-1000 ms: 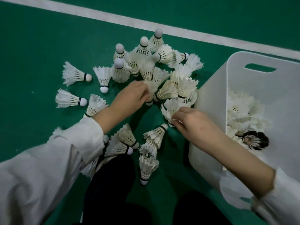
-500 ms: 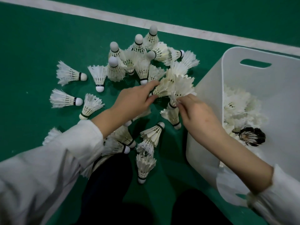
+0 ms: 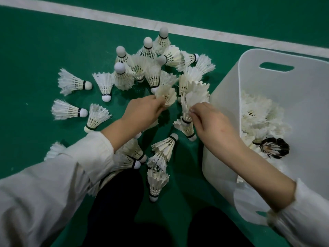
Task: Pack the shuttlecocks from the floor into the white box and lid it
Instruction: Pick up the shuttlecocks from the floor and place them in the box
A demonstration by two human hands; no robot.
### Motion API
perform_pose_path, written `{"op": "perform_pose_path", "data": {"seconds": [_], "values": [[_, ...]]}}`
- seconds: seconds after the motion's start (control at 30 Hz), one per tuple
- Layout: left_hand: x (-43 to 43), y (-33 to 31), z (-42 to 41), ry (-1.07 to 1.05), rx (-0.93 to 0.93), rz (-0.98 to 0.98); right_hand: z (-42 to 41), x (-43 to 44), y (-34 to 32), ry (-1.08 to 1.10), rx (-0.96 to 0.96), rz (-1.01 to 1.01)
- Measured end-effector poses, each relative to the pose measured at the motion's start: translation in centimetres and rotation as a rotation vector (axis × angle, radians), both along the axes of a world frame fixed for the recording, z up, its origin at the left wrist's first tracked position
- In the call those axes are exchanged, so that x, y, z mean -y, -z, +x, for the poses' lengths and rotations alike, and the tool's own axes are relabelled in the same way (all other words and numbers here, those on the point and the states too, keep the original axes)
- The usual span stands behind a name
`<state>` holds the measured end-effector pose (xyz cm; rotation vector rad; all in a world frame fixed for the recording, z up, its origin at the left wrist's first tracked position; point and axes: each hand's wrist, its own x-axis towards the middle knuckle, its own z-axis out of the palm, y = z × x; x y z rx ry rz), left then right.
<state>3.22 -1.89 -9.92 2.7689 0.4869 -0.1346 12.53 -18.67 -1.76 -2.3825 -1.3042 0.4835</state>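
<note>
Several white feather shuttlecocks point(image 3: 151, 68) lie and stand scattered on the green floor. My left hand point(image 3: 142, 111) is closed on one shuttlecock point(image 3: 166, 94), feathers pointing up and away. My right hand point(image 3: 211, 123) pinches a bunch of shuttlecocks point(image 3: 194, 97) by their feathers, just left of the white box point(image 3: 293, 82). The box stands at the right, holding several white shuttlecocks point(image 3: 258, 111) and one dark-feathered one point(image 3: 274, 147). No lid is in view.
A white court line point(image 3: 124, 20) crosses the floor at the top. My dark-clad knees point(image 3: 117, 202) are at the bottom centre, with shuttlecocks point(image 3: 157, 182) lying between them. More loose shuttlecocks point(image 3: 69, 110) lie at the left.
Both hands have closed on shuttlecocks from the pile and lifted them slightly. The right hand has moved up and to the right, toward the box.
</note>
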Motion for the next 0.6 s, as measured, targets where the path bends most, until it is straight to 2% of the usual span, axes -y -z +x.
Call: {"op": "perform_pose_path", "data": {"seconds": [0.17,0.27,0.37,0.47,0.6], "values": [[-1.1,-1.0,-2.2,-0.133,-0.013,-0.038,0.1,0.3,0.0,0.009,-0.003,0.019],[-0.6,-2.8,-3.3,-0.168,0.049,-0.082,0.1,0.1,-0.3,0.009,-0.024,0.013],[0.3,-5.0,-4.0,-0.176,0.132,-0.101,-0.2,-0.7,-2.1,0.012,-0.128,0.048],[1.3,-7.0,-3.8,-0.177,0.194,-0.125,0.4,-0.5,-5.3,0.129,-0.225,0.191],[3.1,-9.2,-2.9,-0.120,0.253,-0.158,2.6,3.0,-8.4,0.352,-0.244,0.347]]}}
